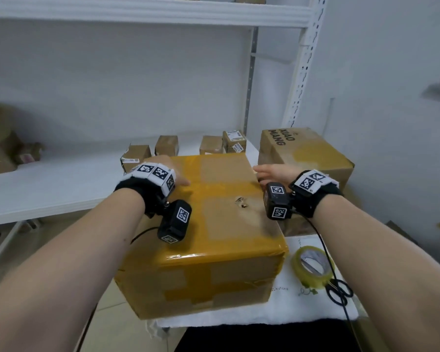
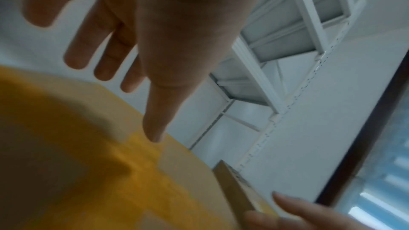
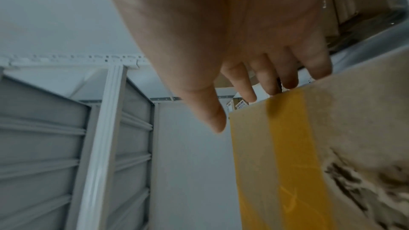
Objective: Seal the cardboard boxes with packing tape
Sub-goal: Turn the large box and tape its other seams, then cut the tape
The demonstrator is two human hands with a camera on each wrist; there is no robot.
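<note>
Hands flank the taped box (image 1: 214, 224) on the white cloth (image 1: 277, 311): left hand (image 1: 172, 171) spread over its far-left top, right hand (image 1: 274, 172) with straight fingers at its far-right edge, neither gripping. Tape roll (image 1: 313, 266) and scissors (image 1: 339, 292) lie just right of the box.

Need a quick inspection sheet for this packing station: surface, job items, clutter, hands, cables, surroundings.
Surface: white cloth on the table.
Job's things: large box with yellow tape bands and a torn hole on top; tape roll and scissors to its right.
Clutter: second box printed XIAO MANG; small parcels on the shelf.
Grippers: left hand and right hand open over the large box's far corners.
Cables: black lead from right wrist camera crosses the roll and scissors.
Surroundings: white shelving, white wall.
</note>
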